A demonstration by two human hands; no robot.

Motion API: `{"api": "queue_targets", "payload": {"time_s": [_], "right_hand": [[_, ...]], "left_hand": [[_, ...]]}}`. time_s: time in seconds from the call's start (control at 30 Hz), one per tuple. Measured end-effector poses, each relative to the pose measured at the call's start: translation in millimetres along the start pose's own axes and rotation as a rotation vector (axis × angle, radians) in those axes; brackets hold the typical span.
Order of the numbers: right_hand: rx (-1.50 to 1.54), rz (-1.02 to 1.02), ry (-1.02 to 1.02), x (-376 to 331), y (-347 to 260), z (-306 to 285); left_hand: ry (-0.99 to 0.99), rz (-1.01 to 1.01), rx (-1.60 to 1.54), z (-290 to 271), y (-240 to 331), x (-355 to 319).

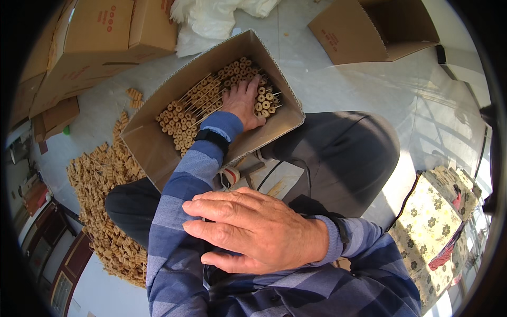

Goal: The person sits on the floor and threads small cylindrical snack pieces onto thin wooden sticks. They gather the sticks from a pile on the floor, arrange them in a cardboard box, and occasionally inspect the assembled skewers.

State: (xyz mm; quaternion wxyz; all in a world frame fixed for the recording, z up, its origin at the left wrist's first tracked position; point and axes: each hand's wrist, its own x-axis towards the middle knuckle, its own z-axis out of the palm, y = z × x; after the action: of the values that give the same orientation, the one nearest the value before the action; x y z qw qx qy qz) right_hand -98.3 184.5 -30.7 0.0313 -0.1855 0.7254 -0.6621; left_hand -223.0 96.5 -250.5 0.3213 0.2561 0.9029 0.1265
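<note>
Pale floor tiles fill the upper frame, with 2 closed cardboard boxes (100,37) upper left. At centre, an open carton (158,150) holds skewered wooden beads (198,103); the left hand (244,103) presses flat on them, fingers spread, grasping nothing. Lower centre, the right hand (253,230) rests open on the left sleeve (174,211).

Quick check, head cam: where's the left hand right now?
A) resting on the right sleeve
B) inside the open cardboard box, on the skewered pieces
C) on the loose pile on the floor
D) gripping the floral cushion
B: the left hand reaches into the open cardboard box and lies flat on the skewered pieces; the right hand rests across the left arm's striped sleeve, away from the box.
</note>
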Motion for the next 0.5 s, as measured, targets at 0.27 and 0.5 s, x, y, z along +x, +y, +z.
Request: {"api": "queue_targets", "payload": {"time_s": [0.27, 0.5], "right_hand": [[-0.077, 0.022, -0.055, -0.4, 4.6, 4.2], [-0.157, 0.04, -0.094, -5.3, 8.1, 5.1]], "left_hand": [[-0.022, -0.122, -0.015, 15.7, 8.0, 9.5], [-0.14, -0.031, -0.263, 1.3, -15.3, 19.4]]}}
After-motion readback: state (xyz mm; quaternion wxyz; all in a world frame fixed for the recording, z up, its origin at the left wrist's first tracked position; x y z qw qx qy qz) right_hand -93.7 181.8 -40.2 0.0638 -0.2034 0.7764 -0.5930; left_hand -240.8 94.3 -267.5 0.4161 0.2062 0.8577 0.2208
